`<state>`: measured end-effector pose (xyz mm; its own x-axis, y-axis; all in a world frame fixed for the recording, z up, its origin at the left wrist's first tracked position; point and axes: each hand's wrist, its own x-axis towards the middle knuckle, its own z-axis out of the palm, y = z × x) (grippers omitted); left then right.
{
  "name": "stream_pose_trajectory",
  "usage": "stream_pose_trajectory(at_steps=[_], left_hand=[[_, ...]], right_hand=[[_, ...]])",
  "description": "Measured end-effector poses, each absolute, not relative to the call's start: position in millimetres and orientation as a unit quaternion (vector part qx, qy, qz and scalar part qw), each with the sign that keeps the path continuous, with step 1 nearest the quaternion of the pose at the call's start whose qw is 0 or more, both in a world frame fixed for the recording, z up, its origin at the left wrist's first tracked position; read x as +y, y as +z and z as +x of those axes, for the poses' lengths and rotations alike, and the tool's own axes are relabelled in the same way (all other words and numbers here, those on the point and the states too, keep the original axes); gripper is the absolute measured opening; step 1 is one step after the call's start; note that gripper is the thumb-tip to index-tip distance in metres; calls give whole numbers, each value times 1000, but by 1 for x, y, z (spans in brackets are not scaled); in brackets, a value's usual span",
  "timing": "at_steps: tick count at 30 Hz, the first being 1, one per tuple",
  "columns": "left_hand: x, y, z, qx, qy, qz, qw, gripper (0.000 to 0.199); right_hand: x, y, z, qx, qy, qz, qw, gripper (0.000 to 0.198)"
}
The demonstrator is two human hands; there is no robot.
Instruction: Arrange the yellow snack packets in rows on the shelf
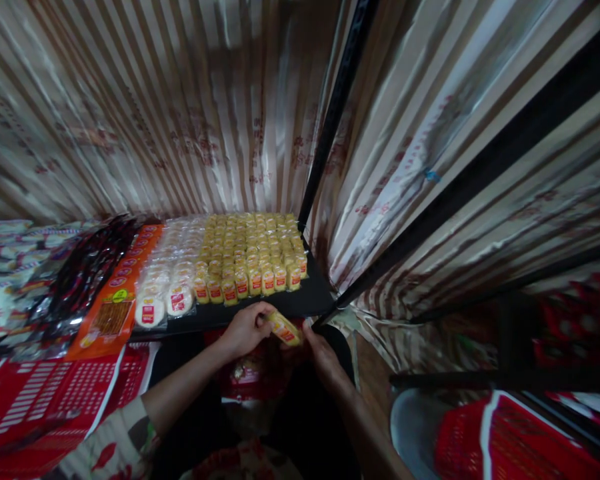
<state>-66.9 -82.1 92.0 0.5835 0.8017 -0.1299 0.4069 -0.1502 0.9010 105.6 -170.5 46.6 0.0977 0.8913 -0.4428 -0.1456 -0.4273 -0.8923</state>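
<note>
My left hand [250,330] pinches one end of a yellow wrapped snack cake [284,329] with a red label, held above my lap. At its other end is my right hand [323,348], fingers close together with the tips at the wrapper's edge. Beyond my hands, rows of similar yellow snack cakes [255,257] stand on a black shelf [280,305]. Beside them on the left lie rows of round white packaged cakes [180,300] with red labels. Below my hands, between my legs, is a red package or box [255,380], partly hidden and dim.
Left of the white cakes lie an orange snack packet [105,317], dark glossy packets [87,267] and white packets [0,300]. Red baskets [50,393] sit at lower left; another red basket [525,440] is at lower right. Black metal posts [335,113] rise before striped curtains [205,100].
</note>
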Motion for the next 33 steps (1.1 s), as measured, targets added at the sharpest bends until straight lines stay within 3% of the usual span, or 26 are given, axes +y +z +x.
stream_pose_trajectory(at_steps=[4,8,13,17,23,29,33], left_hand=[[-68,90,-50,434,185,703,532,26],[-55,94,-30,411,185,742,496,22],[-42,110,4,382,197,813,392,23],[-26,124,31,362,188,854,324,25],[5,132,57,306,162,894,285,17],[28,123,67,312,173,895,268,28],[35,116,68,294,151,912,241,24]], right_hand=[[-167,42,112,-319,530,-600,507,57],[-162,36,114,-384,369,-632,564,69],[-146,34,118,-516,105,-697,487,52],[-123,32,126,-501,-13,-734,458,51],[-89,22,146,-467,-16,-755,460,49],[-66,7,157,-454,16,-770,448,52],[-57,0,162,-453,19,-776,439,53]])
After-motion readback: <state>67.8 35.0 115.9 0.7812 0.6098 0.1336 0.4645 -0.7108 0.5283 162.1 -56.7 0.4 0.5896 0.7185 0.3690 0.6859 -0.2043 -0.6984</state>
